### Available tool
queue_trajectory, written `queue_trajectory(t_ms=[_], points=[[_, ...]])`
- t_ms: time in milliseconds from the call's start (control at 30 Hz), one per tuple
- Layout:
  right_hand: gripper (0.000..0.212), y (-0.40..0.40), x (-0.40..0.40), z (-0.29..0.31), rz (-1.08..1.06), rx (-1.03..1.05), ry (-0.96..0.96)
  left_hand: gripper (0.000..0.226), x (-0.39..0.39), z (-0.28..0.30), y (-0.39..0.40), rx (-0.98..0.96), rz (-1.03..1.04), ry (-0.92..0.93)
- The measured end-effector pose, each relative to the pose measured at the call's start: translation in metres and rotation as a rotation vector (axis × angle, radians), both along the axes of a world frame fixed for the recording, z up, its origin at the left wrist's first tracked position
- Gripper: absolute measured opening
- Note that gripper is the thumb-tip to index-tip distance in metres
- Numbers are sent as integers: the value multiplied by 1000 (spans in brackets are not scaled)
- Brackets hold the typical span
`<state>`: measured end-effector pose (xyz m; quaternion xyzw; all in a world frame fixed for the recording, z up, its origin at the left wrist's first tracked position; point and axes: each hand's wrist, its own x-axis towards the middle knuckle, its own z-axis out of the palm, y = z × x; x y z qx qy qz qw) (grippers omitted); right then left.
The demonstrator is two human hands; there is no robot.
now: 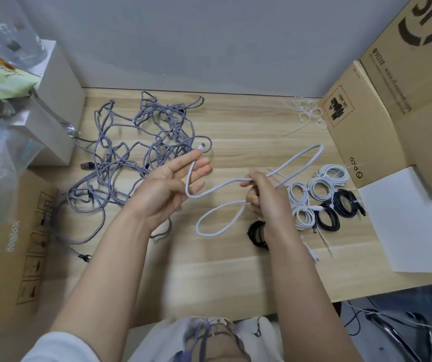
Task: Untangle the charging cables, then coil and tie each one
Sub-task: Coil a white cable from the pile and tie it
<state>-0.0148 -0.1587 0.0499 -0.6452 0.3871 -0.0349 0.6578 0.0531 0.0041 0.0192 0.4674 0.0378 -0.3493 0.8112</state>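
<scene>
**Head view: one pale cable lifted between both hands, tangle waiting at the desk's left side**

Head camera looks down on a light wooden desk (235, 121). Above its middle, the left hand (167, 189) is held palm up with fingers nearly straight; the thumb and a fingertip pinch a pale lilac cable (225, 184) just below its white plug (201, 146), which sticks up past the fingertips. From there the cable drops in a bend across the palm and runs right to the right hand (264, 197), whose fingers are curled round it, gathering several strands. One long loop reaches out toward the desk's right edge, another hangs down toward the near edge.

Toward the left edge and far-left corner lies a tangled heap of purple-grey braided cables (136, 152), spread loosely, with a dark USB plug (86, 166) poking out on its left side.

Near the right edge, just beside the right hand, sit finished coils: white coils (314, 194) and black coils (337, 207), touching one another in a cluster. Another black coil (258, 235) lies partly hidden under the right wrist.

Loose white ties (307, 114) lie at the far-right corner, against a cardboard box (361, 121). A white sheet (413, 220) covers the near-right corner.
</scene>
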Motion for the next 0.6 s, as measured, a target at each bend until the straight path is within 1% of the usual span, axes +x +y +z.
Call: queue_trajectory(t_ms=[100, 167, 200, 267, 300, 367, 433, 500, 567, 600], points=[[27, 12, -7, -16, 6, 10, 13, 41, -9, 4, 0, 67, 1, -147], [28, 18, -14, -27, 27, 88, 60, 55, -14, 7, -4, 133, -17, -224], [29, 20, -18, -33, 47, 133, 90, 56, -17, 11, -7, 176, -5, -262], [32, 19, -25, -45, 166, 135, 192, 37, -23, 18, -12, 314, 8, -367], [37, 18, -28, -50, 247, 95, 246, 30, -25, 20, -14, 397, -11, -424], [52, 15, -34, -54, 396, 25, 346, 28, -28, 21, -15, 521, -95, -499], [65, 13, -36, -51, 484, -22, 416, 28, -28, 22, -15, 624, -166, -513], [71, 12, -38, -48, 522, -96, 444, 28, -26, 22, -17, 728, -181, -562], [84, 11, -39, -49, 582, -321, 472, 28, -26, 25, -17, 784, -153, -600], [88, 9, -41, -51, 634, -445, 514, 31, -26, 27, -18, 788, -138, -601]])
